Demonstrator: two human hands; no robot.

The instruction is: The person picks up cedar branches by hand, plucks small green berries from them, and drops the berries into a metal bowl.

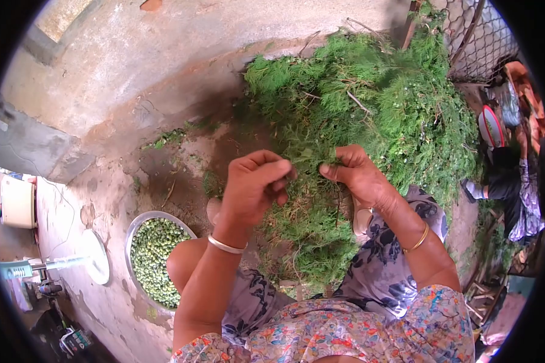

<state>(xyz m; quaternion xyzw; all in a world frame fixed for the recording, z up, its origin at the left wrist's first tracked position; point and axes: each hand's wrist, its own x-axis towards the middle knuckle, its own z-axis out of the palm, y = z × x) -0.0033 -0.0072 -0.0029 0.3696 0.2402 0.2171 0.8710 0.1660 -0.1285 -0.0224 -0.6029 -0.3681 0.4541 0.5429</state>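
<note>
Your left hand (252, 190) and right hand (362, 178) are both curled narrow; whether they pinch anything, I cannot tell. Beneath and beyond them lie the greens (399, 115), sprays pointing mixed ways; beyond your right, a twig (358, 102) slants rightward toward you.

Far wall (145, 66): pale, rough plaster, stained brown toward its foot, an orange-red patch (151, 5) at the top.
Grey band (33, 145): low on the wall at left, ending at a corner.
Floor (112, 193): worn and patchy, pale pinkish on the left, darker toward the middle.
Cable (66, 206): thin, trailing over the left floor.
Stand (95, 257): round white base, pale blue upper part, near left.
White unit (18, 201): boxy, far left, kind unclear.
Wire mesh (487, 39): far right, near a brown post (410, 24).
Light: brightest on the left floor.
</note>
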